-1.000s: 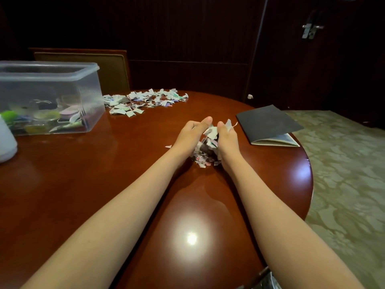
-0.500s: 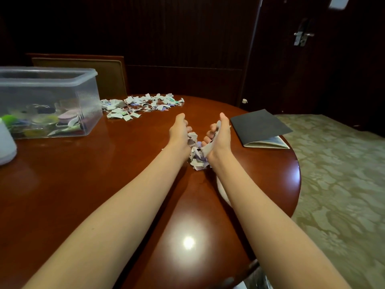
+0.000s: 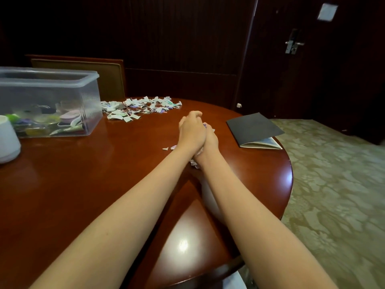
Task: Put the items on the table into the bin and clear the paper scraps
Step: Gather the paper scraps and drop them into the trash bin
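My left hand (image 3: 190,131) and my right hand (image 3: 210,140) are pressed together over the middle of the round wooden table (image 3: 83,184), cupped around a clump of paper scraps (image 3: 195,162) that pokes out below the wrists and at the fingertips. Two tiny scraps (image 3: 169,148) lie on the wood just left of my hands. A larger pile of torn paper (image 3: 141,107) is spread at the table's far edge. The clear plastic bin (image 3: 48,101) at the far left holds several small colourful items.
A dark notebook (image 3: 255,129) lies on the table's right side near the edge. A white cup (image 3: 8,140) stands at the left edge of view. A chair back (image 3: 83,78) rises behind the bin. Patterned carpet (image 3: 337,184) lies to the right.
My two hands have closed together around the paper scraps, which were visible between them before. The scrap clump is now mostly hidden. The view has tilted up slightly.
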`<state>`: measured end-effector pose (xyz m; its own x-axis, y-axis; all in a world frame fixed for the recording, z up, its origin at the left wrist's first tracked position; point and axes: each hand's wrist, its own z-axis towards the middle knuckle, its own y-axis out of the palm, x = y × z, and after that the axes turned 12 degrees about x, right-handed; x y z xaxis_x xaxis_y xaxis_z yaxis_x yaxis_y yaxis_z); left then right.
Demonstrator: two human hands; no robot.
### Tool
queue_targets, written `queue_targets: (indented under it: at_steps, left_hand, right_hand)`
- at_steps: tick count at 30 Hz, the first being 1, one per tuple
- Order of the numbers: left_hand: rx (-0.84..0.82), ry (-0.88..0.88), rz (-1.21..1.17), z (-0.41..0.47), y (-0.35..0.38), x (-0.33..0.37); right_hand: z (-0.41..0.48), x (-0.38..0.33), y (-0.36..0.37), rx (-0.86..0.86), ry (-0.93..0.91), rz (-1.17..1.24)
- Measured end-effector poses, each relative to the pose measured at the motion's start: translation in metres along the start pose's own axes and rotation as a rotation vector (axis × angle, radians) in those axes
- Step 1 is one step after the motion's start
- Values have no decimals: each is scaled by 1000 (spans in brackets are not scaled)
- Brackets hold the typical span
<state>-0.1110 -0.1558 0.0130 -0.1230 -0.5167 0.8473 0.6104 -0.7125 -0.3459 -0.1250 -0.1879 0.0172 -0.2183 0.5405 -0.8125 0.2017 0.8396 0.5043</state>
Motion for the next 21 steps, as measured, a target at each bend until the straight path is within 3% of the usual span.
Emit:
queue_targets:
  at_steps: [2,4,8,12,16,19,21]
  left_hand:
    - [-59,80,223,1,-2,-4]
    - [-88,89,285,0,-4,-7]
    - [-128,-38,206,6,-3,-17]
    - [-101,-246,-147,0,-15,-12]
    - [-11,-580,-589,-10,-28,2]
    - [-14,-874,-991,-20,-38,11]
    - [-20,-911,-1051,-28,-41,17]
  right_hand:
    - [-3,3,-6,-43,74,187]
    - [-8,4,-7,-90,143,311]
    - [-17,7,-3,-24,-34,9]
    - [-17,4,4,32,-31,-62]
    - [-15,-4,5,108,-17,231]
    - [-12,-7,3,149,-109,229]
    - [-14,-7,1,157,-207,154]
